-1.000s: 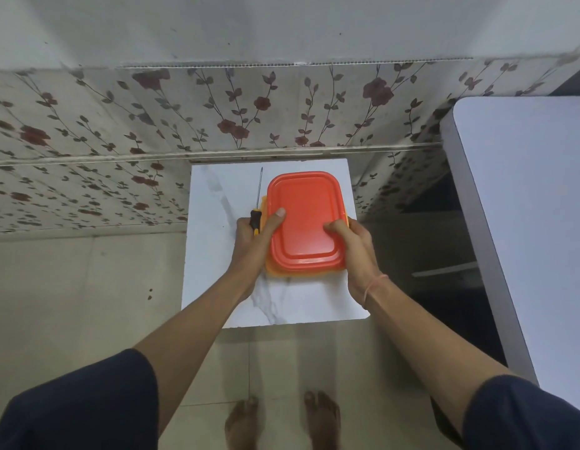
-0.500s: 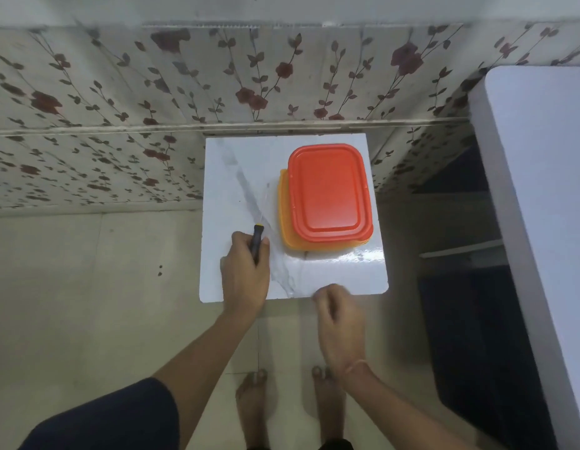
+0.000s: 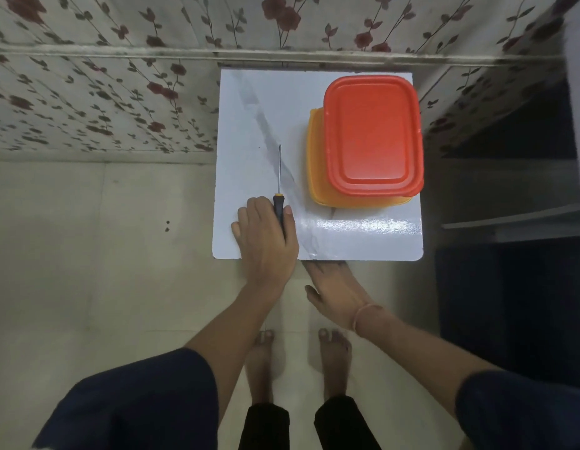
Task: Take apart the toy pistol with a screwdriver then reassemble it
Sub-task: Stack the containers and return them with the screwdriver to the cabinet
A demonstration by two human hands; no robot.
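Note:
A screwdriver with a black and yellow handle and a thin metal shaft lies on the small white marble-patterned table, its tip pointing away from me. My left hand holds its handle between thumb and fingers at the table's near left. An orange box with a red lid stands closed on the table's far right. My right hand is below the table's front edge, its fingertips hidden under the tabletop. No toy pistol is visible.
A floral-papered wall and ledge run behind the table. A grey-white surface and dark shelving stand to the right. My bare feet are on the tiled floor below the table.
Both hands let go of the box. My left hand pulled the screwdriver toward the table's near edge and laid it down. My right hand dropped below the front edge.

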